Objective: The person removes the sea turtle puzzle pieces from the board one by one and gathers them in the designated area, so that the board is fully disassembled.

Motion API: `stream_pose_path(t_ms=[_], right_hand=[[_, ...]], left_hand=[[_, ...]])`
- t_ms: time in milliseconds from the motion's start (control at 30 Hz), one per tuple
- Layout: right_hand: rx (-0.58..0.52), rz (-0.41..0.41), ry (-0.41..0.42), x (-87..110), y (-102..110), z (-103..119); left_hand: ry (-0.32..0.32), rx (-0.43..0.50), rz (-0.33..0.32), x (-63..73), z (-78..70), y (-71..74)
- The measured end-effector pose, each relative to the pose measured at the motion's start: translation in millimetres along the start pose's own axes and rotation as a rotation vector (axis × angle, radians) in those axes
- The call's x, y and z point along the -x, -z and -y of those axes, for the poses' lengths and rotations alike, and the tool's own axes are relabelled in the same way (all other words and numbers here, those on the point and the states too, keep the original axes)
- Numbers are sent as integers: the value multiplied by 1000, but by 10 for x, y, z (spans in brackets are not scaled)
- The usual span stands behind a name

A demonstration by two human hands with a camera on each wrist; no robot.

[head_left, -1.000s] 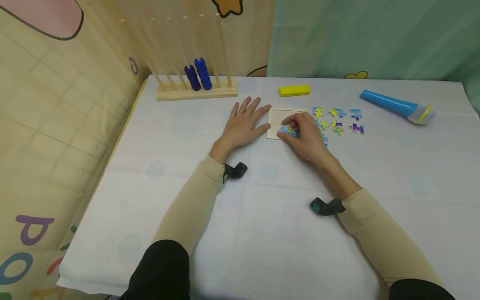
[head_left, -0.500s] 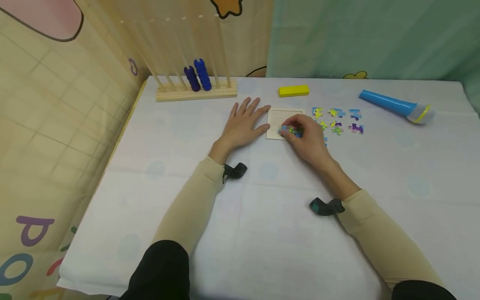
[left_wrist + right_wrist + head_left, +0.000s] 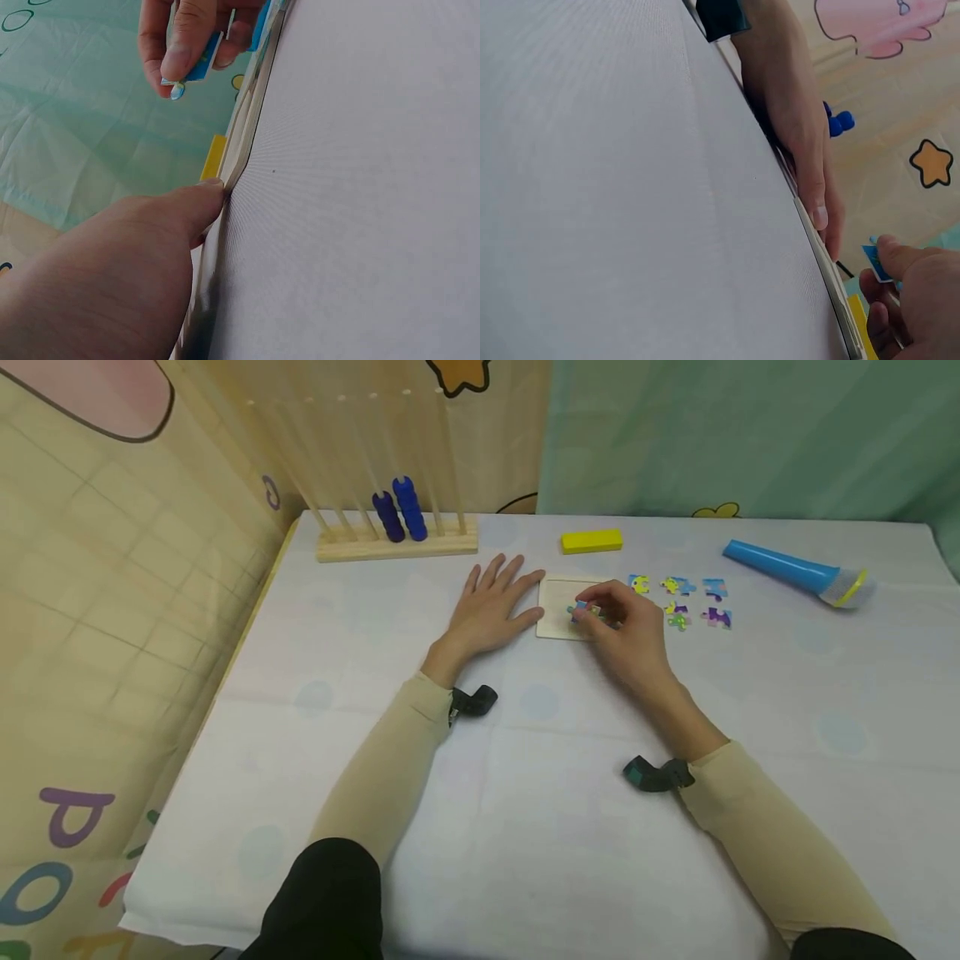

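Observation:
A pale wooden puzzle board [image 3: 557, 620] lies flat on the white table. My left hand [image 3: 491, 606] rests beside it with fingers straight, the thumb against the board's left edge [image 3: 238, 154]. My right hand [image 3: 626, 627] hovers over the board and pinches a blue and green puzzle piece [image 3: 582, 610] between thumb and fingers. In the left wrist view the blue piece [image 3: 201, 66] is off the board, held by the right hand's fingertips [image 3: 180, 52]. In the right wrist view the piece [image 3: 876, 264] sits at the thumb tip.
Several loose puzzle pieces [image 3: 678, 602] lie in rows right of the board. A yellow block [image 3: 592, 541] sits behind it and a blue cone-shaped toy [image 3: 791, 573] lies far right. A wooden peg rack with blue beads [image 3: 397, 518] stands at the back left.
My right hand has lifted the piece off the board's near edge and carried it a little farther and to the right over the board. The left hand has stayed put.

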State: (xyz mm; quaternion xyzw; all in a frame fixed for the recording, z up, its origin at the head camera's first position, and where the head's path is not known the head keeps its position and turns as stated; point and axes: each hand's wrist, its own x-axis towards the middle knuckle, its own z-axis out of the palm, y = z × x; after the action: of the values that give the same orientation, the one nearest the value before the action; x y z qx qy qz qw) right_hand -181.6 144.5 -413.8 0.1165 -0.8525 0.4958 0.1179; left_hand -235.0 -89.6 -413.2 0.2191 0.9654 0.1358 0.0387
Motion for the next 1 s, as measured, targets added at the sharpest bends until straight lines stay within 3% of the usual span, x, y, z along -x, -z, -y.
stream_pose_path(t_ms=[367,700,867,1000], right_hand=[[124,18,-178,180,435,-49],[262,-58,-205,409,893,-220],[301,-65,-229,476,987,-315],[346,-68,-181,491,994,-366]], left_hand=[[4,0,9,13,-9,14],[2,0,24,33,-18,23],[0,5,23,34,-24,31],[4,6,22,38,-30,38]])
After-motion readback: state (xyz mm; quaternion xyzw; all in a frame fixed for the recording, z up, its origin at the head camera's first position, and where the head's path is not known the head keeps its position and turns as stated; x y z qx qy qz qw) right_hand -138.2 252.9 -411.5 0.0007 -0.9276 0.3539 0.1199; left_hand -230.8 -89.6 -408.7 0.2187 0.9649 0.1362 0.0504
